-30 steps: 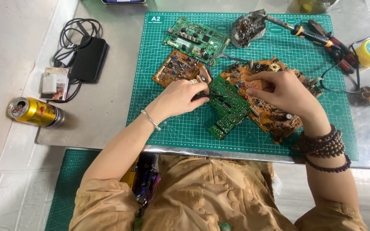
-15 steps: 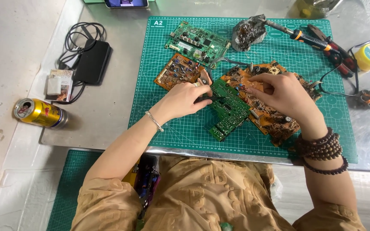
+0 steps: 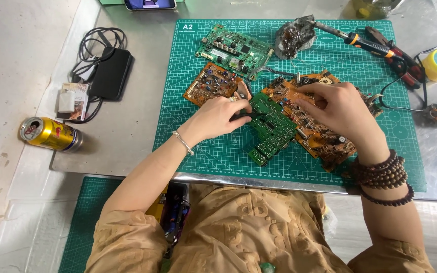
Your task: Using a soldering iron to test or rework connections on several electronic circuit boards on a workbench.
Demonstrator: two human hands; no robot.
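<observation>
— Head view: left hand (image 3: 218, 119) pinches the green circuit board (image 3: 269, 129) at mat centre; right hand (image 3: 337, 108) grips the orange board (image 3: 314, 131) at three o'clock.
— Risk?
— Boards could snag; soldering iron (image 3: 360, 41) at one o'clock lies close.

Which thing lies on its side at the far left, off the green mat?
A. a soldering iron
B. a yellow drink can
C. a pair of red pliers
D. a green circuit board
B: the yellow drink can lies tipped over on the left edge of the metal table, well clear of the green mat.
</observation>
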